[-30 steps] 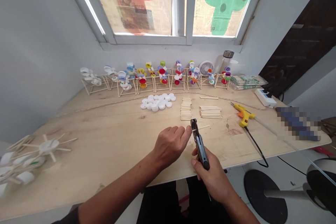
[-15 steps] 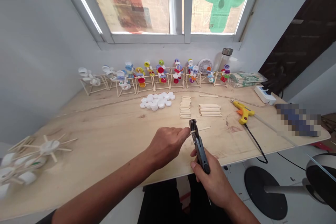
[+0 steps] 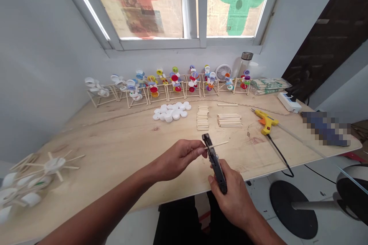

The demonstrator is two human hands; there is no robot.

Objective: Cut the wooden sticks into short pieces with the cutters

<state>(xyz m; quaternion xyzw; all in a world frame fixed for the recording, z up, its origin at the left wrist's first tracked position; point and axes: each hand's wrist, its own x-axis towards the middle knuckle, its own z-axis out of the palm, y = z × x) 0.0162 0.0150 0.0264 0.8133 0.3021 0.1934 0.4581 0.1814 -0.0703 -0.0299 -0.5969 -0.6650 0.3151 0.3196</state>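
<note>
My left hand (image 3: pixel 178 157) pinches a thin wooden craft stick (image 3: pixel 217 145) between thumb and fingers. The stick's near end sits in the jaws of black-handled pliers (image 3: pixel 215 164), and its far end sticks out to the right. My right hand (image 3: pixel 231 195) is wrapped around the pliers' handles, just below my left fingertips. The fingers of that hand hide part of the handles. The two hands are close together, above the front edge of the wooden table (image 3: pixel 120 153).
Beyond my hands lie white bottle caps (image 3: pixel 169 112), stacks of wooden sticks (image 3: pixel 202 118) (image 3: pixel 230 120), and a yellow hot glue gun (image 3: pixel 266 121) with a black cord. Small stick frames with coloured caps (image 3: pixel 172 88) line the back. A stick-and-cap wheel (image 3: pixel 53 165) lies at left.
Both hands have shifted slightly left over the table, and the pliers lean further left. The stick stays in the jaws. The whole view has also drifted a little.
</note>
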